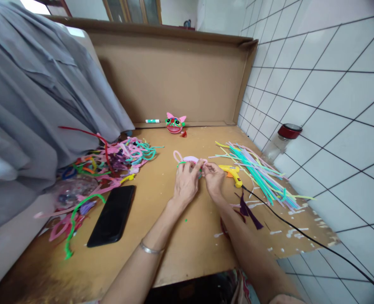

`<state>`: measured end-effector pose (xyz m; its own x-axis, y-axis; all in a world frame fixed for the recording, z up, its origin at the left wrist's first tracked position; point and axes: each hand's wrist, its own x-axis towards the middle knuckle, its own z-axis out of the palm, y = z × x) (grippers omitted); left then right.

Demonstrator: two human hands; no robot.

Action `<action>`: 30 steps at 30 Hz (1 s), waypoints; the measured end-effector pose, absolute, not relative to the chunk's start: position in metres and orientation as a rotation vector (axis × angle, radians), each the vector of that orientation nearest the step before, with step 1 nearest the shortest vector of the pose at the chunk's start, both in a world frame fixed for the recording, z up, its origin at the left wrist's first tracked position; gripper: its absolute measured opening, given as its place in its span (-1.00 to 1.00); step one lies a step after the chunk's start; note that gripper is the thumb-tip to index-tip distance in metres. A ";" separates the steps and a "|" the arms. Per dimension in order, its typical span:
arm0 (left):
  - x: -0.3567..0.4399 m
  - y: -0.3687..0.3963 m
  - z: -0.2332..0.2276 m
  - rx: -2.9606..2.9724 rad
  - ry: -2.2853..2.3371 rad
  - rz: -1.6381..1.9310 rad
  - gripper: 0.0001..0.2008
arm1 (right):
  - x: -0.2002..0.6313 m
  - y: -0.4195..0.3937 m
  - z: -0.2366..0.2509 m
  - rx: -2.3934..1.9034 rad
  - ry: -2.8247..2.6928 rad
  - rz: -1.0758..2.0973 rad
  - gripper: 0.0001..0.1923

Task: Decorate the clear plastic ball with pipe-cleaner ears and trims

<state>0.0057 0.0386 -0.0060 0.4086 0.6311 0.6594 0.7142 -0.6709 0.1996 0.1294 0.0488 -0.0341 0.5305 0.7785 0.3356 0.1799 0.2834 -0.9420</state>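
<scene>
Together both hands (199, 179) pinch a fuzzy pink looped pipe-cleaner piece (187, 159).

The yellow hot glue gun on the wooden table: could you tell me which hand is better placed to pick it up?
Probably the right hand: the yellow hot glue gun lies just beside it, while the left hand is farther away.

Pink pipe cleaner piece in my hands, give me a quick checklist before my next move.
1. Both hands on the pink pipe cleaner piece: ok; left hand and right hand pinch it.
2. Glue gun close by: ok, beside the right hand.
3. Glue gun hot: cannot tell.
4. Spare pipe cleaners nearby: ok, right of the gun.
5. Phone away from glue: ok, far left.
</scene>
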 end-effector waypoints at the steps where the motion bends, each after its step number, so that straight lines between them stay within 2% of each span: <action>1: 0.006 0.039 -0.006 -2.538 -1.221 -1.111 -0.53 | 0.130 0.049 -0.035 -1.251 -0.975 0.495 -0.77; 30: 0.008 0.040 -0.009 -2.546 -1.251 -1.139 -0.53 | 0.125 0.048 -0.028 -1.262 -0.881 0.528 -0.78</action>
